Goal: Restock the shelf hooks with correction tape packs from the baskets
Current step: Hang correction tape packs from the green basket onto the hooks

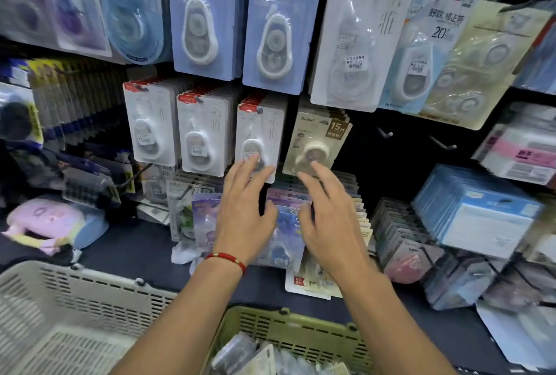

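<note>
Both my hands reach up to the hanging rows of correction tape packs. My left hand (243,212), with a red cord on its wrist, has straight fingers touching the bottom of a white pack (260,130) on its hook. My right hand (328,218) has spread fingers touching the lower edge of a beige 15 m pack (319,139). Neither hand holds anything. Behind the hands hang purple and blue packs (285,224). A green basket (288,329) with several packs sits below my arms, and a beige basket (60,308) is at the lower left.
Two bare hooks (385,133) (442,143) stick out of the dark panel right of the beige pack. Larger packs hang in the top row (270,28). Blue boxed stock (475,209) sits right. A pink pouch (48,221) lies left. Loose packs (313,281) lie on the dark shelf.
</note>
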`<state>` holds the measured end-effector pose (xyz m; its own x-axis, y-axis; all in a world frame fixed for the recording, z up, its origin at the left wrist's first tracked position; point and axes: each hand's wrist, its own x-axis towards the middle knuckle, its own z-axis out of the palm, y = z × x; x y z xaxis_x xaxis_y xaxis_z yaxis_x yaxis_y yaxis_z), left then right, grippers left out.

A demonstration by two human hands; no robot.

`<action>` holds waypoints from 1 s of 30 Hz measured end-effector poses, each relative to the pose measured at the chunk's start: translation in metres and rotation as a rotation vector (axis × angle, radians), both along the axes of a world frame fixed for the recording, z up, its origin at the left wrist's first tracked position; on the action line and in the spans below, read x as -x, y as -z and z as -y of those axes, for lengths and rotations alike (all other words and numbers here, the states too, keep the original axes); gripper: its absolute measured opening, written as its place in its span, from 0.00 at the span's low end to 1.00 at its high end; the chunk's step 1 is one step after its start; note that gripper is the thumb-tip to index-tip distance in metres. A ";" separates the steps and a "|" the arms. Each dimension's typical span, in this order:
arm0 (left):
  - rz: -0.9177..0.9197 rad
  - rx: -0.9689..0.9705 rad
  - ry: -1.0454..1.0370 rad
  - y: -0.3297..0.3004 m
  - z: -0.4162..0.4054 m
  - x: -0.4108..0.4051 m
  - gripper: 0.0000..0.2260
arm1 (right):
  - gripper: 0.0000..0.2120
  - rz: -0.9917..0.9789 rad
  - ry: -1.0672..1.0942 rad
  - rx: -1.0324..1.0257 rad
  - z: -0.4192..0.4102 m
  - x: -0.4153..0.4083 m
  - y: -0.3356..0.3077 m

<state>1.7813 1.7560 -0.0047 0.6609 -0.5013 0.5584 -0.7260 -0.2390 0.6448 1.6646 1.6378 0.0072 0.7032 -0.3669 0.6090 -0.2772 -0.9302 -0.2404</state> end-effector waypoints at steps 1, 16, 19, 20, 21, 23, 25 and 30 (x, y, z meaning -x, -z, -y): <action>-0.002 -0.041 0.030 0.000 0.002 -0.005 0.30 | 0.25 -0.071 -0.003 0.048 0.004 -0.011 -0.003; -0.083 -0.136 0.143 0.016 0.006 -0.024 0.35 | 0.29 -0.322 0.103 0.177 0.044 -0.044 -0.011; -0.080 -0.190 0.181 0.019 -0.006 -0.018 0.30 | 0.26 -0.295 0.053 0.087 0.040 -0.026 -0.002; -0.061 -0.249 0.201 0.022 -0.012 -0.015 0.28 | 0.24 -0.301 0.040 0.047 0.037 -0.016 0.005; -0.041 -0.324 0.227 0.027 -0.020 -0.011 0.25 | 0.22 -0.314 0.021 0.000 0.034 -0.006 0.015; -0.005 -0.496 0.289 0.039 -0.038 -0.003 0.22 | 0.18 -0.390 -0.017 -0.096 0.025 0.016 0.038; 0.037 -0.684 0.353 0.055 -0.058 0.005 0.21 | 0.14 -0.526 -0.064 -0.187 0.011 0.038 0.066; 0.037 -1.029 0.421 0.094 -0.102 0.027 0.20 | 0.22 -0.908 -0.222 -0.343 -0.047 0.080 0.150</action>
<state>1.7538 1.8577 -0.0988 0.3210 -0.9170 -0.2369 -0.8895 -0.3778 0.2569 1.5849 1.6846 -0.1432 0.9239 -0.2260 -0.3088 -0.3175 -0.9031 -0.2892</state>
